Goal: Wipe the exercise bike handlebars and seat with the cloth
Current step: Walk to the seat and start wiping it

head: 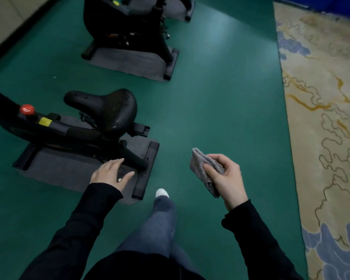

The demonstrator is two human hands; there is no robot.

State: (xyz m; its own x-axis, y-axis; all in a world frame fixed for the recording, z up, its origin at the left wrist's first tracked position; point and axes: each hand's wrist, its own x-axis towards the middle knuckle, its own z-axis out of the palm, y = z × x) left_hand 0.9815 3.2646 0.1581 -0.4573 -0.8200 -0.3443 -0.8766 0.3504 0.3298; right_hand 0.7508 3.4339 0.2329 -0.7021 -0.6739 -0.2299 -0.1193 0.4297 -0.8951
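Our right grip (pixel 224 176) clutched the folded cloth (pixel 200 164) over the floor (pixel 210 98), well right of the seat (pixel 107 110), and we judged it soft, light, best bunched in the palm, while our left grip (pixel 109 172) hung empty, fingers straight.

The near exercise bike (pixel 69 126) stands left of the carpet (pixel 327 118).

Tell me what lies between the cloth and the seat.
Head view: mostly bare green floor between the cloth in the right hand and the seat, plus a black bracket behind the seat.
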